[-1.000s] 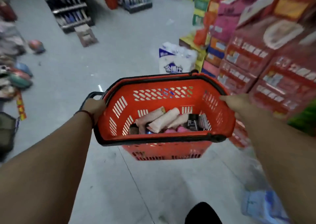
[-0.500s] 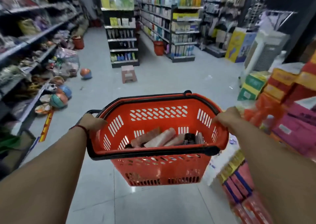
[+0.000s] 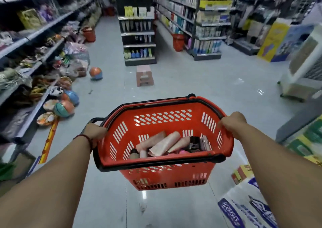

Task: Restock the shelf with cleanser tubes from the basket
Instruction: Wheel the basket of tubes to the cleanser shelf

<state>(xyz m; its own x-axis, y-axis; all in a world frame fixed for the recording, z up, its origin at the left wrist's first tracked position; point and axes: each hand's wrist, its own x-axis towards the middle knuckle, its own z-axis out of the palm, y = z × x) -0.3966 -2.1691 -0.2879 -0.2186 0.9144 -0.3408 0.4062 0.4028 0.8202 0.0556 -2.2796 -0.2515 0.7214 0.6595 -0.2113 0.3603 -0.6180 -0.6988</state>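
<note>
- Shelf unit (image 3: 138, 36): well beyond the far rim of the basket (image 3: 163, 126), at the aisle end; tubes stand on its middle tiers; likely the restock target, so walk straight to it
- Basket: red, black-rimmed; carried in the air between both hands; best held flat so the load does not slide
- Stool (image 3: 144, 75): pink; on the floor between basket and shelf unit; steer round it
- Left hand (image 3: 95, 133): fingers curled round the black handle at the basket's left end; firm hold
- Right hand (image 3: 231, 123): curled over the basket's right rim; gripping
- Cleanser tubes (image 3: 165, 143): pale pink; lying loose on the basket's floor; none yet shelved
</note>
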